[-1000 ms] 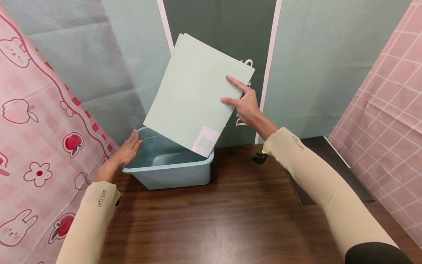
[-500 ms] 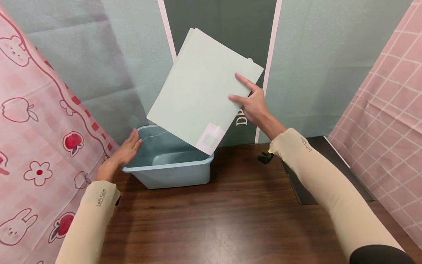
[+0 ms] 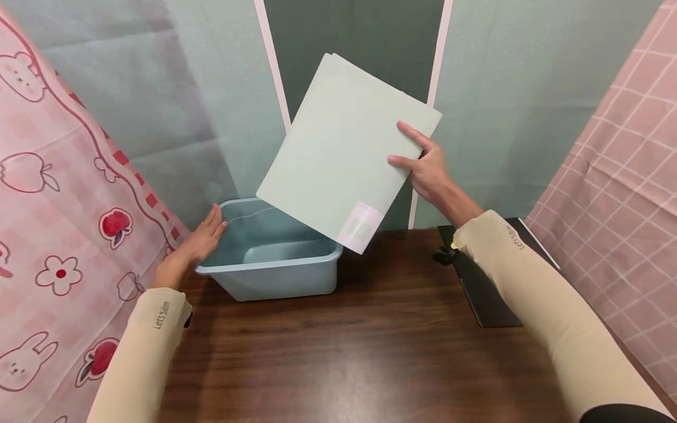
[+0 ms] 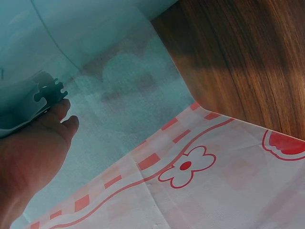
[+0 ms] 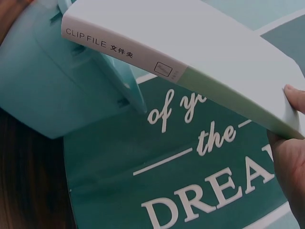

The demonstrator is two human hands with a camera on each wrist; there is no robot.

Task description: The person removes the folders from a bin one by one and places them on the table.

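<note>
A pale green clip file point(image 3: 349, 147) hangs tilted in the air, its lower end overlapping the blue bin's right end in the head view. My right hand point(image 3: 428, 167) grips it by the right edge, two fingers spread across the face I see. Its spine label point(image 5: 121, 50) reads "CLIP FILE" in the right wrist view. On the dark wood table stands the blue plastic bin point(image 3: 285, 267). My left hand point(image 3: 201, 238) rests at the bin's left rim with straight fingers; the left wrist view shows its fingertips beside the rim's scalloped handle part point(image 4: 50, 93).
A flat black panel point(image 3: 492, 294) lies on the right side of the wooden table point(image 3: 328, 352), under my right forearm. Pink printed cloth point(image 3: 63, 235) borders the left, pink checked cloth point(image 3: 608, 217) the right. A grey-green backdrop point(image 3: 492, 76) with white lettering closes off the back.
My right hand has carried the clip file to the right, so its bottom corner now passes the bin's right end. My left hand stays at the bin's rim.
</note>
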